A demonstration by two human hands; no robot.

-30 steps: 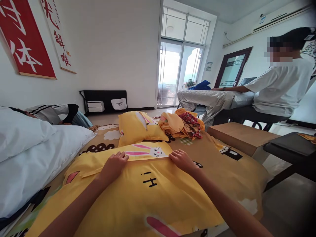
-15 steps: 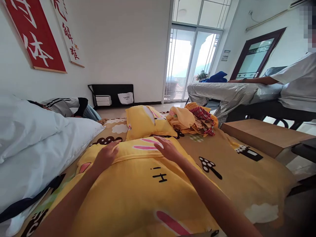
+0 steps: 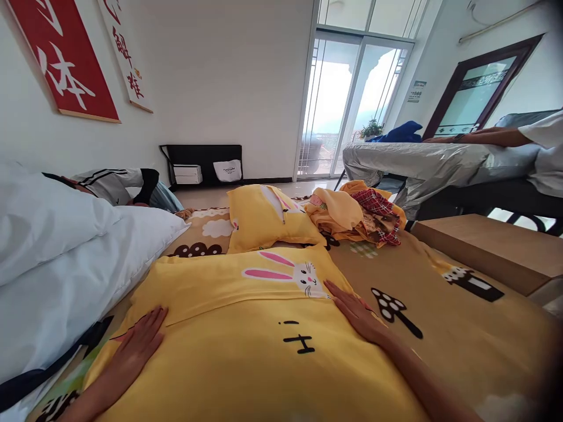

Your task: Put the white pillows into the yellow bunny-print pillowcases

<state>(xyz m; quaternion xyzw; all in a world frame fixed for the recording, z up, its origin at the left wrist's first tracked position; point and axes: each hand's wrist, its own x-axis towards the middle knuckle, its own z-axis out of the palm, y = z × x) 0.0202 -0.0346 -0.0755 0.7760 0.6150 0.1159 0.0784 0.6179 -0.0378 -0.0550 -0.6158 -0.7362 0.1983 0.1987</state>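
Observation:
A large yellow pillow (image 3: 237,357) with a rabbit print and the letters "Hi" lies right in front of me. An overlapping flap of cloth runs across its far part. My left hand (image 3: 139,340) rests flat on the pillow's left side, fingers stretched out. On the right edge, beside the rabbit's face, lies my right hand (image 3: 355,308), its fingers extended and holding nothing. Just beyond is a smaller yellow pillow (image 3: 259,220) with a slit in its cover that shows white inside.
Brown patterned bedding (image 3: 444,363) lies underneath. White pillows (image 3: 127,234) are piled at left, near a person in a striped sleeve (image 3: 109,184). Crumpled orange cloths (image 3: 347,214) lie at the far right. Beyond a cardboard box (image 3: 492,240), another person's arm rests on a plastic-covered table (image 3: 409,158).
Both hands have moved apart and nearer to me, from the far flap to the pillow's two sides. The rabbit's face on the flap now shows. The view has shifted slightly.

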